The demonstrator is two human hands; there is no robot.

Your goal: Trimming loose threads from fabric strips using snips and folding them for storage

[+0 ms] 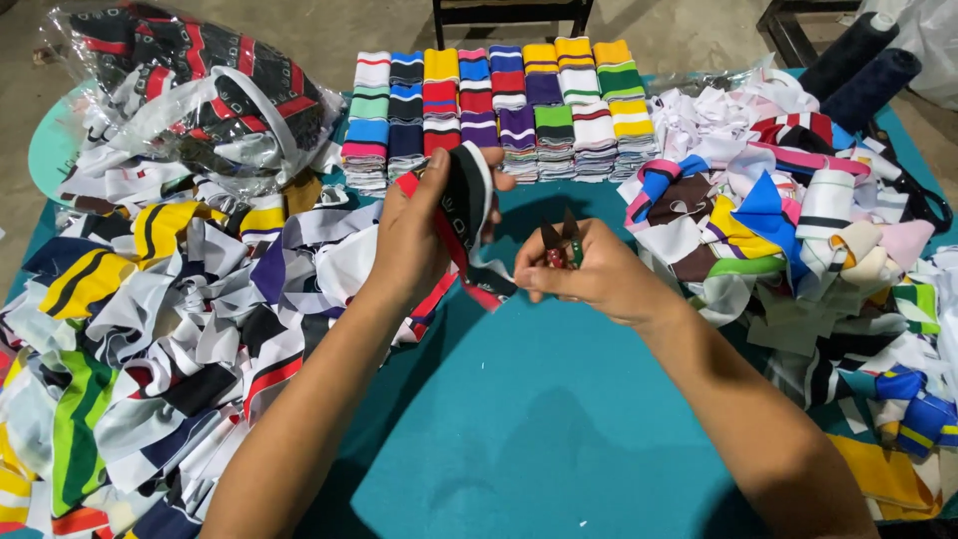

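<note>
Teal tabletop (529, 439) nearest. You're pinching black/red/white rib strip (469, 195) w/ left hand (414, 235); right hand (589, 274) gripping thread snips (561, 245), blades apart. Keep strip taut, cutting close to edge.

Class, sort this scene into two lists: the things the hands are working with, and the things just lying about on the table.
In use:
left hand
black, white and red striped band
right hand
small thread snips

Lying about:
folded striped stacks
loose band heaps
clear bag of bands
dark thread cones
teal table

Bright overhead light, soft arm shadows on the teal table (559, 439), sharp focus, slight wide-angle edge distortion
</note>
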